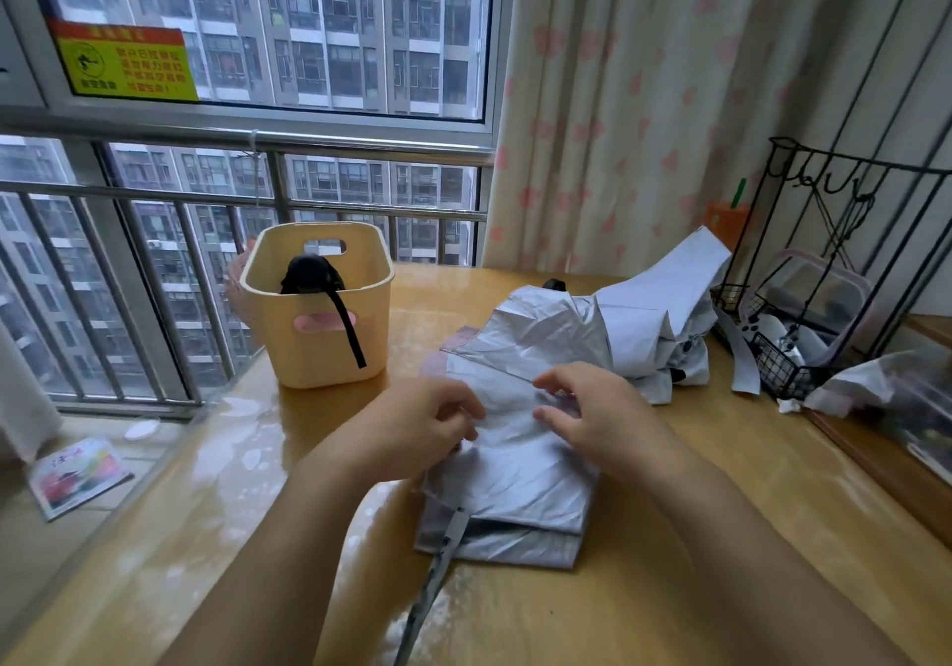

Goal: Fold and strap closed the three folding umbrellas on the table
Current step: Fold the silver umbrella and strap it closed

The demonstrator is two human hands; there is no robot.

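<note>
We are gripping the near edge of the silver umbrella [520, 485] with our left hand [422, 428], its fingers curled in on a fold of the cloth. Our right hand [592, 418] is resting on top of the same cloth just beside it, fingers loosely bent, thumb and forefinger apart; we cannot tell whether they are catching a pleat. The two hands are working close together over the middle of the canopy.

That umbrella is lying flat on the worktop [247, 521] right in front of us, its panels stacked in rough layers, and its strap [438, 567] is trailing loose off the near end towards us. Behind it, to the right, a second silver umbrella [654, 325] is lying in a crumpled, unfolded heap, its cloth sticking up.

To the left, a cream basket [319, 356] is standing on the worktop near the window rail. It is holding a black umbrella [309, 274], rolled up and standing on end, with a black band [347, 330] hanging out over the front rim.

At the far right, a black wire rack [788, 366] is leaning by the flowered curtain [644, 98]; a clear lidded box [809, 294] is sitting in it, contents too blurred to name. A booklet [77, 475] is lying below the worktop's left edge.
</note>
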